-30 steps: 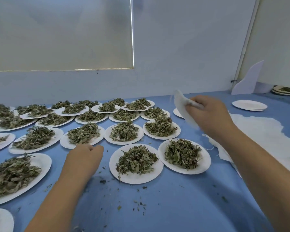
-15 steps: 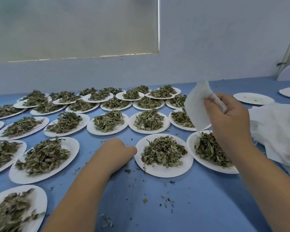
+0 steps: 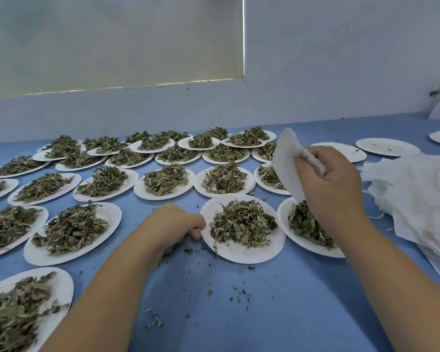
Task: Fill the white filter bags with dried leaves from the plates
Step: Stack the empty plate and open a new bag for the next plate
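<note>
**Left hand up to the plate rim; bag raised, not yet filled**

Your left hand has closed on the nearest plate since a second ago. It lay apart from it then, and its curled fingers now meet the rim at the plate's 9 o'clock. Whether they pinch the rim or only touch it, I cannot tell. Your right hand has brought the filter bag in from farther out. It grasps the bag by one bunched corner, and the bag hangs over the second plate, at 3 o'clock of the first. No open mouth shows.

Dried leaves sit heaped on the nearest plate, at 12 o'clock before you; by my reading, filling has not begun. Spare bags lie stacked at 3 o'clock. Loaded plates run from 9 round to 12, and nearly bare plates stand at 1 to 2 o'clock. Crumbs litter the blue table at 6 o'clock of the nearest plate.

Risks, in my judgement:
- The plate looks light and is heaped, so tipping it by one edge could slide leaves past a limp bag onto the table.
- A one-corner hold will not keep the mouth open.
- The hanging bag could brush leaves off the second plate.
</note>
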{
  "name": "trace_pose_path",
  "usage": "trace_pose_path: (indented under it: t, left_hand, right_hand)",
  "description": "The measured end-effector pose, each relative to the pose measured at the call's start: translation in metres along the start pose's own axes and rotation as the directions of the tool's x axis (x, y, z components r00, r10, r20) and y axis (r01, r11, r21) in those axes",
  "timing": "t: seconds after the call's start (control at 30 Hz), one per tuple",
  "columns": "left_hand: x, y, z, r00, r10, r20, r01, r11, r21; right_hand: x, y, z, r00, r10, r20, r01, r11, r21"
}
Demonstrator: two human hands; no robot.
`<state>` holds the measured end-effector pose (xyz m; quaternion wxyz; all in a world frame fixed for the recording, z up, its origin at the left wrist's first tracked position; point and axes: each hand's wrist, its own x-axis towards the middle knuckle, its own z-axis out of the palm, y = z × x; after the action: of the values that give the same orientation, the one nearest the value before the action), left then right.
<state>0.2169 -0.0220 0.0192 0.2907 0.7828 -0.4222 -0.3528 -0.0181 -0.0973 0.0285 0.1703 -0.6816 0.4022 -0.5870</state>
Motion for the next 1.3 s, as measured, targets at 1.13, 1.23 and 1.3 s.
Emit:
trace_pose_path:
  t: [1.13, 1.23, 1.3]
  left_hand:
    - [-0.061, -0.037, -0.034, 0.962, 0.247, -0.115, -0.251, 0.968, -0.021]
    - [-0.056, -0.029, -0.035, 0.859, 0.420, -0.293, -0.462, 0.883, -0.089]
    - [-0.053, -0.019, -0.035, 0.805, 0.476, -0.352, -0.557, 0.811, -0.177]
  right_hand:
    - [-0.015, -0.016, 0.008, 1.000, -0.016, 0.008, 0.015, 0.996, 0.087]
    - [-0.012, -0.036, 0.017, 0.996, -0.079, 0.044, 0.072, 0.986, 0.153]
    - [-0.008, -0.050, 0.026, 0.984, -0.132, 0.118, 0.112, 0.979, 0.168]
